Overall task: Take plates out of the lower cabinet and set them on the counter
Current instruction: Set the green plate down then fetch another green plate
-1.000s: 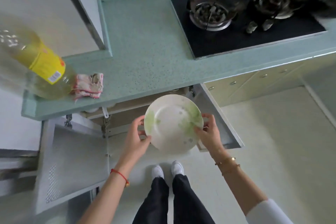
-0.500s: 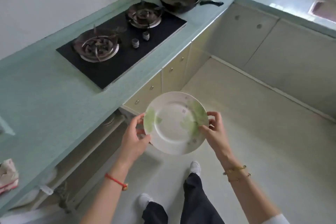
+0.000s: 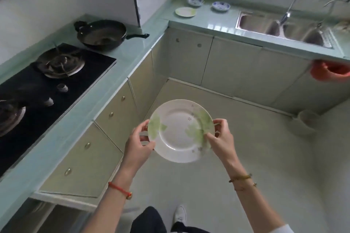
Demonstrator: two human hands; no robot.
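A white plate with green leaf prints (image 3: 180, 130) is held level over the floor, between both hands. My left hand (image 3: 139, 144) pinches its left rim and my right hand (image 3: 219, 141) grips its right rim. A matching plate (image 3: 185, 12) lies on the far counter (image 3: 210, 18) beside two blue-patterned bowls (image 3: 195, 1) (image 3: 220, 6). The open lower cabinet (image 3: 47, 212) shows at the bottom left, its inside dark and blurred.
A black gas hob (image 3: 49, 81) and a dark wok (image 3: 102, 33) sit on the left counter. A steel sink (image 3: 282, 28) with a tap is at the far right. A red cloth (image 3: 329, 71) hangs below the counter edge. A pale bucket (image 3: 305, 119) stands on the floor.
The view has swung right, from the open cabinet toward the sink counter. The plate stays held in both hands and has moved away from the cabinet, out over the floor.
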